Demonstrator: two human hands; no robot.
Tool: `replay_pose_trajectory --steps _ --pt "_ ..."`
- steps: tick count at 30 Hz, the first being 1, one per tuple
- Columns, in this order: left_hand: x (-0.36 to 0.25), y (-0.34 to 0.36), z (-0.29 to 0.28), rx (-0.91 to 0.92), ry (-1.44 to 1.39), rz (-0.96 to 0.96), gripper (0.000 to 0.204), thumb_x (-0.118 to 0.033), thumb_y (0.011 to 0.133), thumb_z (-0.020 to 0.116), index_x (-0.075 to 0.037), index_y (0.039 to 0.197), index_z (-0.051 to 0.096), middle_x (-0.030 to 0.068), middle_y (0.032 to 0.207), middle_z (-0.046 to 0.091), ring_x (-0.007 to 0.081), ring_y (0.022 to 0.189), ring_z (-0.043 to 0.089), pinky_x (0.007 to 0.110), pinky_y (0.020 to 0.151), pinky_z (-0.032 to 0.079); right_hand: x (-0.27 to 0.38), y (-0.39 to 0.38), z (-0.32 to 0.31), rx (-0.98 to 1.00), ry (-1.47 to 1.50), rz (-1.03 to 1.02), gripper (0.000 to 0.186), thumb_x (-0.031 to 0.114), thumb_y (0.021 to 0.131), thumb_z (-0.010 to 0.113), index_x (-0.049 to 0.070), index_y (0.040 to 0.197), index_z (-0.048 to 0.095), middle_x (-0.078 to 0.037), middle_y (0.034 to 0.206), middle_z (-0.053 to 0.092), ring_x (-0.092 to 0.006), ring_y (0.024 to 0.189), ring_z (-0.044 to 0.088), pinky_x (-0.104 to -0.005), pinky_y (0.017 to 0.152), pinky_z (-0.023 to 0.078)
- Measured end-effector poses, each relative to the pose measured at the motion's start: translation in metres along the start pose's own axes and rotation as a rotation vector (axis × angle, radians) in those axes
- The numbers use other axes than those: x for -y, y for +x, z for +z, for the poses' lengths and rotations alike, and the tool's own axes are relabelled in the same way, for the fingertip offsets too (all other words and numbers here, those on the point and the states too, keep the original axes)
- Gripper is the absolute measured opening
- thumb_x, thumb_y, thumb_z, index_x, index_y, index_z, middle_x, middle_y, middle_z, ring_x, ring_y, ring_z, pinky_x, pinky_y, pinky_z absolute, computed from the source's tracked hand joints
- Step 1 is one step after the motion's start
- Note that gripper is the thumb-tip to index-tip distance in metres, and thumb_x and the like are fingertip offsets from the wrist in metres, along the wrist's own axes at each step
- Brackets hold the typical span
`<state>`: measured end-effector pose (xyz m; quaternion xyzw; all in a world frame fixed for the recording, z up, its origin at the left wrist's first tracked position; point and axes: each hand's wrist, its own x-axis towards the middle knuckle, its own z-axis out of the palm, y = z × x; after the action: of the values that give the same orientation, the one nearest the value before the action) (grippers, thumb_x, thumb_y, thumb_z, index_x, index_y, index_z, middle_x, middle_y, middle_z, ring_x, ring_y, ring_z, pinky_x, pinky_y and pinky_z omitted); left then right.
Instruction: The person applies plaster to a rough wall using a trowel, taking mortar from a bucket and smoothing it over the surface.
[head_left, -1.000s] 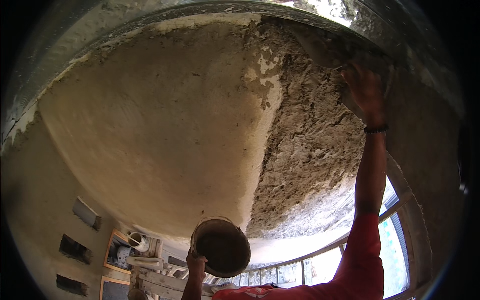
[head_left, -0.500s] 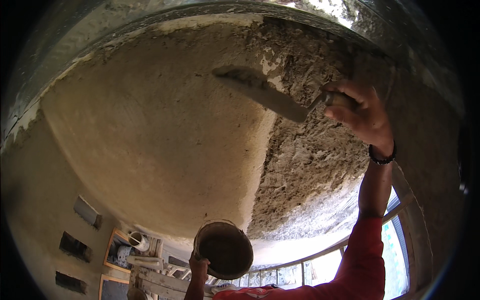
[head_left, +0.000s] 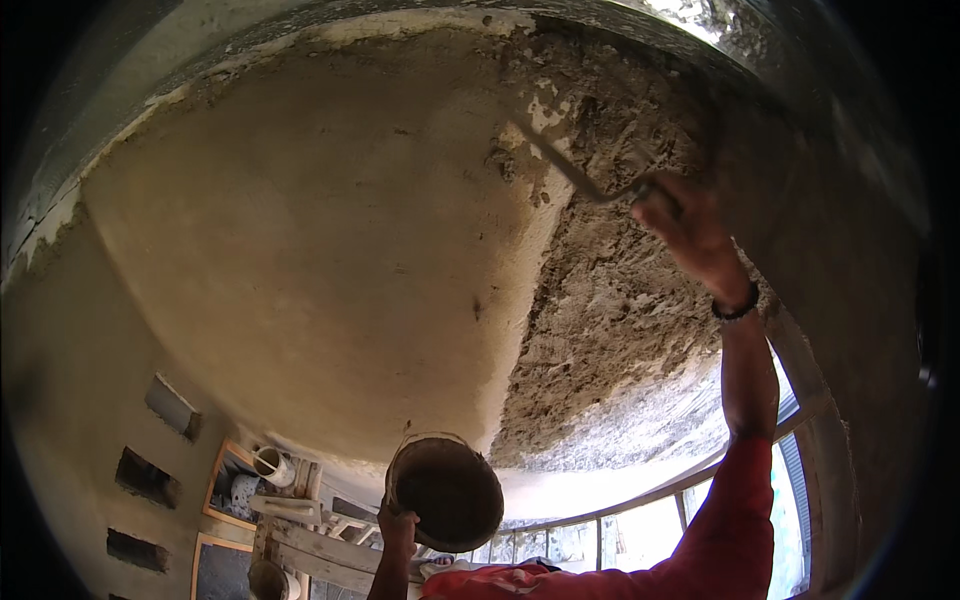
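A trowel (head_left: 562, 166) is gripped by its handle in my right hand (head_left: 690, 232), raised at the upper right. Its blade shows nearly edge-on, slanting up-left to the seam between smooth plaster (head_left: 320, 250) and a rough, bare band (head_left: 620, 280). A dab of wet mortar (head_left: 500, 160) sits close by the blade. Whether the blade touches the surface I cannot tell. Low in the middle, my left hand (head_left: 398, 530) is closed on the side of a dark, round bucket (head_left: 440, 450). The bucket's inside is shadowed and its contents are hard to make out.
At lower left are a white bucket (head_left: 272, 465), wooden planks (head_left: 325, 545) and rectangular wall openings (head_left: 148, 478). Bright window panes (head_left: 640, 530) line the lower right. A curved beam-like edge (head_left: 330, 28) runs along the top.
The trowel has turned from showing its broad, mortar-laden blade to nearly edge-on. My right hand has shifted slightly left and down. A mortar dab now shows on the surface; the bucket has barely moved.
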<state>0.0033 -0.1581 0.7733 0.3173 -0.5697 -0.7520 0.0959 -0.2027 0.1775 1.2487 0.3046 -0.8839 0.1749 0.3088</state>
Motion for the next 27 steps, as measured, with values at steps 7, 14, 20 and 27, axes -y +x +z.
replay_pose_trajectory --steps 7,14,20,27 --pt "-0.025 0.002 0.036 0.131 0.019 0.107 0.058 0.010 0.056 0.055 0.001 0.114 0.059 0.0071 0.096 0.061 0.0207 0.080 0.058 0.031 0.070 0.049 0.007 -0.140 0.120 1.071 0.110 0.207 0.034 0.041 0.096 0.050 0.009 0.101 0.059 -0.010 0.088 0.064 -0.0269 0.083 0.064 -0.0424 0.076 0.051" --pt "-0.060 0.012 0.073 0.333 0.163 0.143 0.065 0.003 0.060 0.051 0.000 0.126 0.055 0.0051 0.090 0.064 0.0133 0.073 0.056 0.026 0.067 0.048 0.006 -0.241 0.183 1.324 0.256 0.112 0.028 0.020 0.087 0.060 0.006 0.112 0.058 -0.017 0.098 0.065 -0.0295 0.084 0.066 -0.0391 0.072 0.053" --pt "-0.107 0.008 0.098 0.507 0.174 0.284 0.070 0.003 0.063 0.049 -0.001 0.133 0.051 0.0056 0.096 0.062 0.0119 0.075 0.052 0.023 0.070 0.044 0.024 -0.237 0.170 0.799 -0.132 -0.063 0.031 0.013 0.084 0.058 0.005 0.114 0.057 -0.014 0.097 0.059 -0.0301 0.069 0.063 -0.0423 0.063 0.054" --pt "-0.127 0.022 0.106 0.659 0.302 0.324 0.070 0.002 0.063 0.049 0.001 0.133 0.050 0.0069 0.102 0.061 0.0125 0.078 0.051 0.023 0.072 0.043 0.052 -0.252 0.228 0.693 -0.090 -0.021 0.022 0.012 0.085 0.055 0.006 0.107 0.057 -0.011 0.076 0.060 -0.0279 0.067 0.064 -0.0412 0.056 0.053"
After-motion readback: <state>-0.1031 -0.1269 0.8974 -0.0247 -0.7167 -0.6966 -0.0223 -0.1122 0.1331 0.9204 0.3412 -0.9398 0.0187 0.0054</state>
